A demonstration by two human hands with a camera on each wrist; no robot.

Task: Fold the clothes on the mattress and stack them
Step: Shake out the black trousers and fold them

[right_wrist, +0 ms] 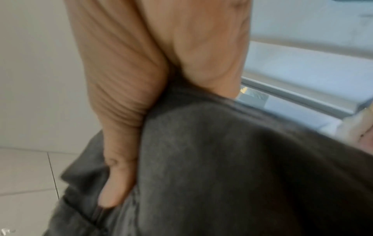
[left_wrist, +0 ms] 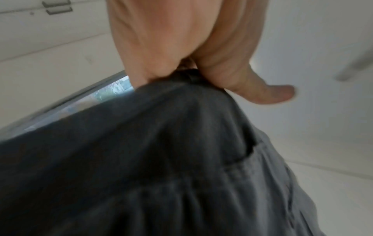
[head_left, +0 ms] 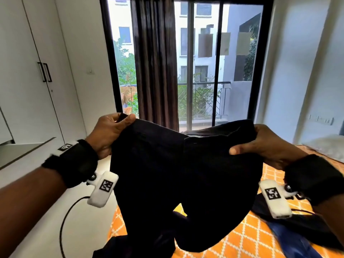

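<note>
Left hand (head_left: 109, 133) and right hand (head_left: 264, 146) pinch black trousers (head_left: 186, 174) aloft by the waistband; the trousers hide most of the mattress (head_left: 242, 239) and both hands' fingers.

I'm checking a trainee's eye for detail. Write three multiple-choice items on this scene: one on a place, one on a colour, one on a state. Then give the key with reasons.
1. Where are the black trousers?
A. Held up in the air over the mattress
B. Folded flat on the mattress
C. Hanging in the wardrobe

2. What colour is the mattress cover?
A. Plain grey
B. Orange with a white lattice
C. Green stripes

3. How are the trousers held?
A. By the left hand alone
B. By the right hand alone
C. By both hands at the top edge

Key: A, the legs hang down above the cover; B, orange with white lines shows below; C, each hand grips one upper corner.
</note>
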